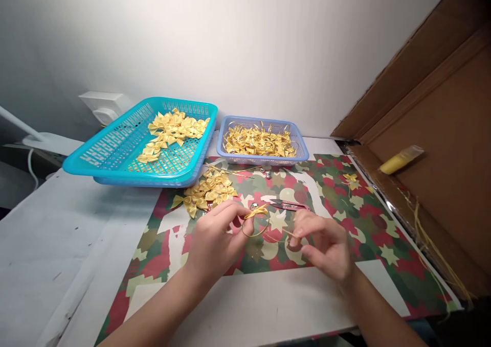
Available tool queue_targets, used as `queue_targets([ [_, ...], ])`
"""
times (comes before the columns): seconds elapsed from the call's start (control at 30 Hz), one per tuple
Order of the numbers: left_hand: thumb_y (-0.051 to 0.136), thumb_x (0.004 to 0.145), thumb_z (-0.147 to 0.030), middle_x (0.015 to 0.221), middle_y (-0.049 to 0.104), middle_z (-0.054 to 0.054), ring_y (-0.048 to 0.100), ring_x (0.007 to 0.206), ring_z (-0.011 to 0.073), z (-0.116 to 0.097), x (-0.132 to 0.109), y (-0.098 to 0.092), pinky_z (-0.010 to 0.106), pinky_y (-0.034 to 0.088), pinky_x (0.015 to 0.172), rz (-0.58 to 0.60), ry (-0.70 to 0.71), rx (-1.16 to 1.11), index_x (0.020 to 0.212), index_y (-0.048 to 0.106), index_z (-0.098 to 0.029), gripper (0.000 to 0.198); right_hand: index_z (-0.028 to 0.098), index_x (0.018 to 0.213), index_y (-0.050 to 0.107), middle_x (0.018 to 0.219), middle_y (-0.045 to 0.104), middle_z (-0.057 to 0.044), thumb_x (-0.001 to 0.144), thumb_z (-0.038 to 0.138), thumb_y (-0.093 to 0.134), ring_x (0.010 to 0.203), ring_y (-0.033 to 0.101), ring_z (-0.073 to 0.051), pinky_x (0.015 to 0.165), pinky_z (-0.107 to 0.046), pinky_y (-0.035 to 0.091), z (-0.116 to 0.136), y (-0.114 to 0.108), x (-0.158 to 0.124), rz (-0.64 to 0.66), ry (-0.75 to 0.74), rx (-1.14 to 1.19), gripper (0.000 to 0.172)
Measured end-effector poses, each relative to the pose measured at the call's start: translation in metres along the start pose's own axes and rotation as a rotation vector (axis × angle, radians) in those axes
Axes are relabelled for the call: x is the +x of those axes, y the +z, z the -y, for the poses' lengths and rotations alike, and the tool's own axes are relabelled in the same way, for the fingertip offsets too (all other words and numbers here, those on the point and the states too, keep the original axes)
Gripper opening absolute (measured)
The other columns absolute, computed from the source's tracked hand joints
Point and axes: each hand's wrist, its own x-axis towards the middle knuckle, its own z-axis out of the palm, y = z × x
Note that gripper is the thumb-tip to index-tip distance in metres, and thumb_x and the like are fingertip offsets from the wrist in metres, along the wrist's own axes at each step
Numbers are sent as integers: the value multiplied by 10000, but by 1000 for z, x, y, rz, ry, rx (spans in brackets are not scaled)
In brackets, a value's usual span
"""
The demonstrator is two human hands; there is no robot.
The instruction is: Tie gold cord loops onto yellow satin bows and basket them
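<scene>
Yellow bow (258,211), round loop (268,226); left hand (219,228) pinching

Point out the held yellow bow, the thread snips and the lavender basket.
Held yellow bow (258,212), head view: its middle.
Thread snips (289,205), head view: between blades and handle.
Lavender basket (264,160), head view: its front wall.

Tray (126,175) left | basket (264,158) right of it | bow pile (209,189) before both
</scene>
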Motion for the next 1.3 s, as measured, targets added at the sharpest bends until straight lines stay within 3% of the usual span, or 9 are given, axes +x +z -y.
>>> queue_targets([
  [0.2, 576, 830, -141, 655, 636, -3, 563, 578, 108, 0, -3, 4, 212, 434, 543, -12, 62, 81, 732, 626, -171, 113, 251, 916, 649, 978, 588, -53, 807, 120, 559, 928, 558, -230, 812, -418, 440, -2, 1, 2, -296, -12, -384, 193],
  [0.4, 521, 846, -168, 690, 646, 19, 580, 629, 137, -4, -7, 7, 241, 428, 572, 104, 6, 118, 743, 637, -176, 155, 258, 882, 629, 946, 585, -47, 812, 128, 600, 897, 558, -227, 799, -419, 441, -1, 9, 3, -284, 17, -474, 150],
  [0.47, 537, 837, -211, 690, 642, 19, 578, 640, 144, -7, -5, 7, 245, 424, 570, 173, -130, -39, 739, 641, -182, 147, 255, 881, 621, 932, 595, -45, 799, 122, 618, 883, 565, -225, 793, -415, 447, -1, 11, 4, -280, 16, -503, 156],
  [0.6, 602, 799, -353, 571, 562, -19, 496, 509, 103, -10, 2, 6, 216, 373, 487, 402, -709, -597, 681, 602, -172, 215, 255, 938, 605, 945, 625, -47, 773, 138, 666, 928, 588, -233, 807, -412, 482, -1, 16, 6, -205, 60, -482, 211],
  [0.67, 646, 759, -384, 534, 520, -40, 450, 478, 78, -9, 5, 6, 195, 337, 469, 451, -946, -826, 658, 561, -166, 255, 261, 1008, 591, 962, 650, -48, 755, 173, 711, 967, 601, -247, 838, -427, 492, -2, 19, 7, -134, 42, -460, 294],
  [0.77, 699, 705, -357, 534, 498, -51, 448, 496, 66, -8, 6, 7, 177, 313, 469, 469, -1103, -999, 653, 533, -164, 261, 273, 1061, 577, 953, 675, -41, 732, 259, 778, 933, 625, -246, 835, -431, 498, -4, 21, 7, -77, -28, -449, 386],
  [1.03, 708, 676, -339, 503, 467, -56, 397, 458, 57, -12, 4, 10, 184, 268, 444, 553, -1119, -1037, 597, 522, -160, 271, 279, 1022, 593, 863, 691, -19, 706, 349, 813, 800, 638, -222, 779, -421, 497, -7, 24, 5, -109, -46, -444, 392],
  [1.17, 684, 707, -356, 492, 469, -52, 367, 453, 54, -12, 2, 12, 185, 270, 447, 620, -1061, -1001, 583, 529, -159, 280, 284, 1021, 583, 858, 682, -8, 725, 287, 796, 816, 625, -214, 787, -401, 498, -7, 25, 4, -150, -22, -438, 365],
  [1.3, 629, 759, -382, 489, 468, -49, 378, 444, 69, -15, 0, 13, 201, 275, 445, 558, -925, -834, 588, 529, -170, 290, 280, 1058, 567, 924, 648, -33, 697, 365, 810, 899, 603, -235, 807, -399, 502, -6, 19, 2, -104, 73, -352, 443],
])
